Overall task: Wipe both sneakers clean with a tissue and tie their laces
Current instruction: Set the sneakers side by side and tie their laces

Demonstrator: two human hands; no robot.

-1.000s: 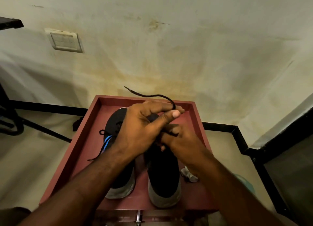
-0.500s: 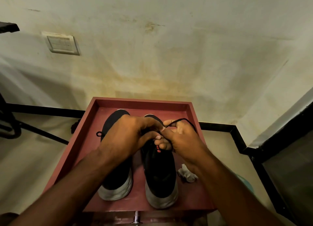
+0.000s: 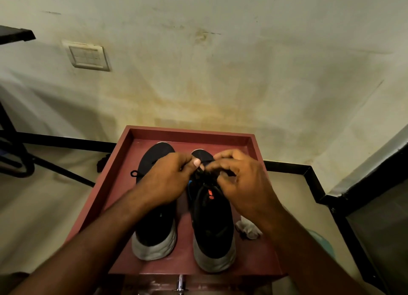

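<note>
**Caller:** While your wrists hang over the near end of the tray, you're deep in the lace-tying step on the right sneaker. Its pale heel sits nearest you, toe pointing at the far wall.

**Spotter:** And the hands?

**Caller:** Your right hand has its fingers curled in, pinching the dark laces over the tongue. Your left hand reaches across from the left, thumb and fingers closed on the same knot of lace. They're working fingertip to fingertip.

**Spotter:** Is the bow made?

**Caller:** Can't tell; your fingers hide the knot and the laces are black on black. My guess is you're mid-knot. What comes next calls for an even pull to either side, keeping the loops from slipping out as you snug it down.

**Spotter:** What's in the tray?

**Caller:** Near right corner, a crumpled white tissue, lying just beside the right sneaker and partly under your forearm. I'd judge the wiping done. The left sneaker stands alongside, parallel, heel toward you, with a small loop of lace poking out on its left side. Whether it's tied, I can't say; your left hand covers its lacing.

**Spotter:** Farther out?

**Caller:** The tray's far rim, then a stained wall with a switch plate at upper left.
</note>
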